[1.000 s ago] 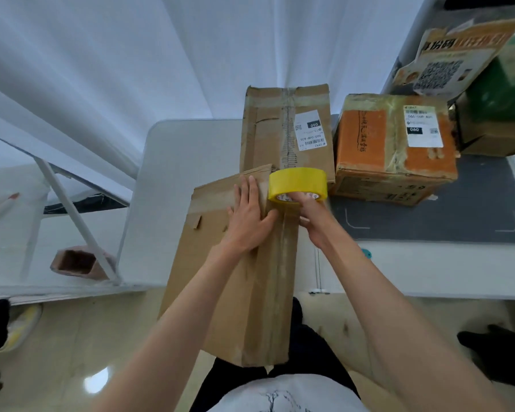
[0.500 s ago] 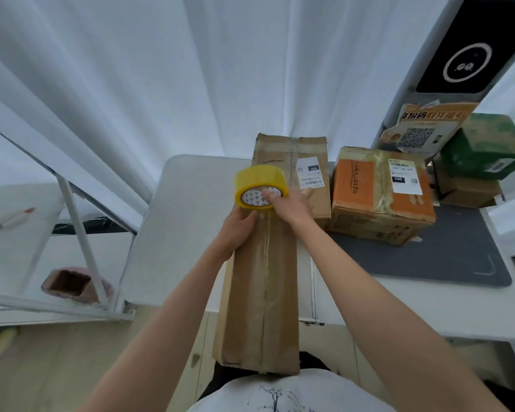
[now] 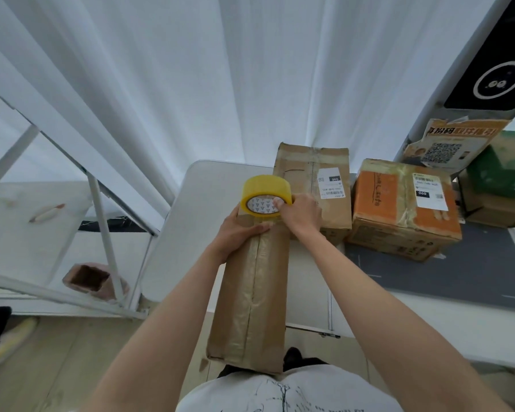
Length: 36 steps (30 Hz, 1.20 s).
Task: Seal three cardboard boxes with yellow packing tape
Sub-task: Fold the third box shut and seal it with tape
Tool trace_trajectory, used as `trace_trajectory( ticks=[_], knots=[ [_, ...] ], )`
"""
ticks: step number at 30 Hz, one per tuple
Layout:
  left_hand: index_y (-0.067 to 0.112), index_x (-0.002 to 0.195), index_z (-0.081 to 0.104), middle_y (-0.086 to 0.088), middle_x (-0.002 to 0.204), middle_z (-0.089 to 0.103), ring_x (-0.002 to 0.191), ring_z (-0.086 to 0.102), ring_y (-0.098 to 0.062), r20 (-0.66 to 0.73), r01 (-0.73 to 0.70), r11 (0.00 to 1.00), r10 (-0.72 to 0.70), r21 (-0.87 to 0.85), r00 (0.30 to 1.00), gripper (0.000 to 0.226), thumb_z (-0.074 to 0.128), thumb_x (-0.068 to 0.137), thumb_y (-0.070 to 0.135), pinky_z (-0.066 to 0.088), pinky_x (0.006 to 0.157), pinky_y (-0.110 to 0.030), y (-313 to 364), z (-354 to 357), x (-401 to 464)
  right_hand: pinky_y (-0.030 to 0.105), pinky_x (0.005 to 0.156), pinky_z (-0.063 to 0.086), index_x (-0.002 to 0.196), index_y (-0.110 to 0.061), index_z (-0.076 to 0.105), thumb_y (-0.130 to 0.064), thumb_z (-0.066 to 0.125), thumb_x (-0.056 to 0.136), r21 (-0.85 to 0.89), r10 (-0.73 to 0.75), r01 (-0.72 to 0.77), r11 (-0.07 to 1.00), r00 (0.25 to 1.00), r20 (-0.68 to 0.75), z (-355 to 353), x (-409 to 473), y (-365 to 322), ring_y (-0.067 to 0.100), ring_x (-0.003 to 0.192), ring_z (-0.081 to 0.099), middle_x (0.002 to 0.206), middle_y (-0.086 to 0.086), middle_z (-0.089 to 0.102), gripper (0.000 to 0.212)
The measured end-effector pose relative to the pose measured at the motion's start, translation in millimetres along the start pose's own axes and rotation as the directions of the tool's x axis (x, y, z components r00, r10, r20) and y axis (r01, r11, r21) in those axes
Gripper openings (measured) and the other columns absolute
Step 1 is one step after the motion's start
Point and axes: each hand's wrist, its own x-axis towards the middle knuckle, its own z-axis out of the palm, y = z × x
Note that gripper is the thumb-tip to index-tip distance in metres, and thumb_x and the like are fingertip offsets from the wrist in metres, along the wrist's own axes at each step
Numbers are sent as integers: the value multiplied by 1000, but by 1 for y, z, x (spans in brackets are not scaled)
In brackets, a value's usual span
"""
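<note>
My long brown cardboard box (image 3: 252, 295) runs lengthwise from my waist to the white table (image 3: 202, 209), my left hand (image 3: 238, 230) gripping its far end, my right hand (image 3: 299, 215) pinching the yellow tape roll (image 3: 265, 191) there; I should pull tape straight along the seam.

Glossy yellow tape roll (image 3: 265, 195) with white triangle-printed core, long brown cardboard box (image 3: 252, 295) under shiny tape, orange-and-tan carton (image 3: 399, 208), dark grey mat (image 3: 458, 272) with white corner marks, white curtain (image 3: 220, 69)
</note>
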Motion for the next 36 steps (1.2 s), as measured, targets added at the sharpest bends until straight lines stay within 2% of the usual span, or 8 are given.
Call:
trace_trajectory(
  ticks=[3, 6, 10, 15, 19, 26, 32, 36],
  knots=[
    [36, 134, 58, 10, 117, 72, 104, 70, -10, 11, -4, 1000, 4, -8, 1000, 81, 94, 63, 50, 59, 91, -35, -3, -1, 2, 42, 81, 55, 78, -15, 70, -35, 64, 94, 222, 25, -24, 975, 1000, -1, -7, 4, 19, 28, 89, 67, 83, 1, 69, 27],
    [35, 134, 58, 8, 117, 72, 105, 71, -13, 11, -12, 1000, 12, -12, 1000, 81, 94, 63, 47, 59, 90, -35, -5, 0, 6, 46, 78, 57, 79, -11, 64, -26, 64, 94, 307, -2, 10, 952, 1000, -26, -14, 4, 33, 25, 84, 66, 80, 4, 68, 22],
    [34, 151, 41, 7, 141, 59, 121, 60, -11, -1, -35, 999, 35, 28, 999, 98, 92, 68, 44, 50, 100, -31, -3, 0, 4, 45, 74, 56, 105, -19, 44, -17, 64, 93, 339, -64, 80, 937, 996, -57, -14, -1, 32, 26, 92, 63, 91, 1, 61, 23],
    [33, 162, 14, 6, 163, 33, 143, 38, -11, -88, -147, 959, 173, 241, 981, 115, 87, 74, 48, 34, 115, -30, 0, 2, 1, 56, 98, 50, 126, -16, 57, -23, 59, 97, 306, -116, 112, 946, 993, -5, -11, -1, 37, 32, 111, 60, 108, 1, 63, 31],
    [33, 163, 12, 14, 169, 10, 153, 23, -12, -54, -221, 856, 277, 466, 959, 111, 74, 77, 67, 29, 121, -44, -2, 1, 3, 43, 88, 49, 131, -15, 53, -25, 61, 96, 293, -162, 150, 944, 987, 16, -11, -5, 36, 29, 105, 59, 113, 8, 64, 37],
    [21, 163, -5, 2, 170, -9, 156, -5, -10, 95, -314, 577, 377, 754, 921, 106, 33, 85, 82, 2, 128, -36, 5, 4, 3, 37, 79, 47, 125, -11, 50, -17, 59, 98, 283, -218, 201, 938, 975, 32, -19, -6, 37, 26, 94, 59, 99, 4, 60, 29],
    [24, 163, 4, 8, 170, -4, 154, -7, -3, 146, -365, 551, 400, 750, 905, 99, 43, 90, 76, 6, 127, -30, 8, 5, 4, 49, 84, 53, 117, -23, 40, -20, 55, 101, 253, -262, 231, 939, 960, 97, -25, 0, 32, 28, 97, 59, 92, -4, 55, 23],
    [30, 163, 10, 17, 166, -4, 154, -4, -2, 125, -337, 552, 385, 763, 914, 96, 46, 87, 77, 16, 119, -26, 8, 4, 4, 54, 87, 53, 119, -18, 35, -22, 55, 102, 231, -252, 217, 948, 959, 130, -26, 2, 31, 33, 101, 61, 104, 9, 58, 26]
  ],
)
